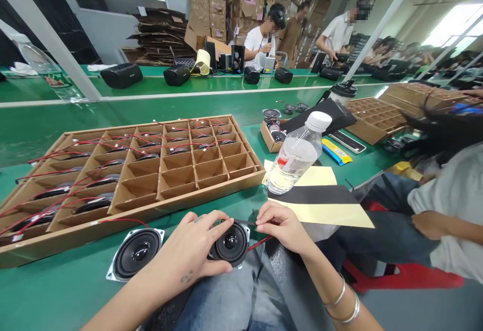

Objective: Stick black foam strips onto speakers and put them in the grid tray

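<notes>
My left hand (194, 245) curls over the rim of a round black speaker driver (230, 244), which sits in a square metal frame at the table's front edge. My right hand (281, 227) pinches at the driver's far side, where thin red and black wires (260, 243) leave it. A matching speaker driver (136, 253) lies face up on the green table (75, 285), left of my left hand. Just beyond both hands stands a cardboard divider tray (143, 214), with wired drivers in its left compartments.
A water bottle (296, 152) stands on yellow and black sheets (320, 205) to the right. Behind it are a small box of drivers (270, 137) and another cardboard tray (373, 119). A seated co-worker (445, 210) occupies the right side. Beyond, people work at another bench.
</notes>
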The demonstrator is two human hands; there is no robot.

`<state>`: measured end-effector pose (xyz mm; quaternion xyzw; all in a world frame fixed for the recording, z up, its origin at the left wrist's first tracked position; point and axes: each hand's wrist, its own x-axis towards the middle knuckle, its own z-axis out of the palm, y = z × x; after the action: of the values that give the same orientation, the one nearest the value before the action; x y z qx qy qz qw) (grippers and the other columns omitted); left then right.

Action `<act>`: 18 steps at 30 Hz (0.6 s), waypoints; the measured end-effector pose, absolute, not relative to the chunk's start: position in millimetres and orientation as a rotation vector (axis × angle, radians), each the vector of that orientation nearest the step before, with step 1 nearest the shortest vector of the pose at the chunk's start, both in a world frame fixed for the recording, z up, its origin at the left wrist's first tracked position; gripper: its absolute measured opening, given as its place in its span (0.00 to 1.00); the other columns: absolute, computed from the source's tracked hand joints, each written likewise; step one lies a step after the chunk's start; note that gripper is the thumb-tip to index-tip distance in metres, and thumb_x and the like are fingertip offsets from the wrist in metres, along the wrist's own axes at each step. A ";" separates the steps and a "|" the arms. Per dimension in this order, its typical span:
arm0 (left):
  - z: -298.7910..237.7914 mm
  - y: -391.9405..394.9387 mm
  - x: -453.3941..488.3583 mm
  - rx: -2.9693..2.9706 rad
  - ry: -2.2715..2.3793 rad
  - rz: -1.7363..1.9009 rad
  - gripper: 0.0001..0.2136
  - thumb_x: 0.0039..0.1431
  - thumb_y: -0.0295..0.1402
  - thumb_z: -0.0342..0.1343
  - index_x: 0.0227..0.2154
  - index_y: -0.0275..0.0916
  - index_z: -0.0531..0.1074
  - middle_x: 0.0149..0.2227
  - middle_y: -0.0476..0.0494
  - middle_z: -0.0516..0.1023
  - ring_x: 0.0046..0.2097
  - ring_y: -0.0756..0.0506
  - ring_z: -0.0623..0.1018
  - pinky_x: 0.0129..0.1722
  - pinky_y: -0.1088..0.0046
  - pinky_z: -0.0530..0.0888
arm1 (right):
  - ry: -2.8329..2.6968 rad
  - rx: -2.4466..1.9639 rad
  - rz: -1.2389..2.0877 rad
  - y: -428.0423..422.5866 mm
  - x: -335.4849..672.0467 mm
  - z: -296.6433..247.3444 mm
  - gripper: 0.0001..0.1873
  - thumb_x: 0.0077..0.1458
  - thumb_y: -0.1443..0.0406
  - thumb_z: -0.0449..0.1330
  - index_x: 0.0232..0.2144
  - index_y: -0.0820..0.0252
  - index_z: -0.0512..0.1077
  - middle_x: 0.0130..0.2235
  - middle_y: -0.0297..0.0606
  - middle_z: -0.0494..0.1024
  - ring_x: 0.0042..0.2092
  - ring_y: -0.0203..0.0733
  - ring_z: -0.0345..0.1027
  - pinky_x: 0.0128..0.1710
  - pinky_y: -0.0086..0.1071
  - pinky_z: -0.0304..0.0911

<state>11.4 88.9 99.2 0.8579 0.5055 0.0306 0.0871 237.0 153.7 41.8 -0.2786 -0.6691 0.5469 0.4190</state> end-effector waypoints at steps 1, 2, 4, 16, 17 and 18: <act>98.8 88.6 11.8 2.559 1.511 0.096 0.30 0.45 0.45 0.61 0.52 0.44 0.61 0.50 0.47 0.67 0.39 0.45 0.70 0.38 0.68 0.63 | -1.682 -0.702 1.374 153.5 236.9 42.0 0.04 0.46 0.64 0.66 0.25 0.58 0.75 0.30 0.35 0.70 0.30 0.35 0.65 0.27 0.28 0.61; 98.3 88.4 12.3 2.564 1.517 0.101 0.30 0.46 0.45 0.61 0.52 0.44 0.61 0.50 0.47 0.67 0.38 0.45 0.70 0.38 0.68 0.64 | -1.685 -0.707 1.378 153.3 236.7 42.1 0.04 0.46 0.63 0.66 0.25 0.58 0.75 0.30 0.35 0.70 0.30 0.35 0.65 0.27 0.28 0.61; 97.5 87.7 13.5 2.581 1.530 0.110 0.30 0.46 0.45 0.61 0.52 0.44 0.61 0.49 0.47 0.67 0.37 0.46 0.70 0.38 0.68 0.64 | -1.699 -0.718 1.382 152.8 236.5 42.3 0.05 0.46 0.63 0.66 0.25 0.58 0.75 0.30 0.35 0.70 0.30 0.35 0.65 0.27 0.28 0.60; 103.6 78.0 29.3 2.577 1.683 -0.052 0.29 0.48 0.47 0.58 0.53 0.46 0.62 0.43 0.45 0.69 0.33 0.44 0.71 0.36 0.64 0.68 | -1.795 -0.747 1.320 147.2 232.5 46.9 0.07 0.47 0.61 0.65 0.25 0.58 0.76 0.31 0.36 0.70 0.30 0.34 0.63 0.26 0.27 0.58; 103.7 77.6 30.6 2.565 1.698 -0.064 0.29 0.48 0.47 0.58 0.53 0.47 0.62 0.43 0.45 0.69 0.33 0.44 0.72 0.36 0.63 0.68 | -1.808 -0.746 1.303 146.8 231.8 48.3 0.07 0.47 0.60 0.65 0.25 0.58 0.76 0.31 0.36 0.70 0.31 0.35 0.64 0.27 0.28 0.59; 103.8 77.2 31.8 2.553 1.711 -0.076 0.29 0.48 0.47 0.58 0.53 0.47 0.62 0.42 0.45 0.69 0.33 0.44 0.72 0.37 0.64 0.68 | -1.822 -0.745 1.286 146.4 231.3 49.6 0.08 0.48 0.60 0.65 0.25 0.58 0.76 0.31 0.36 0.70 0.31 0.35 0.64 0.28 0.28 0.59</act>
<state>31.8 77.2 103.8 0.8299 0.5563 -0.0246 0.0336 231.3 146.4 49.6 -0.2925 -0.7151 0.5047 0.3851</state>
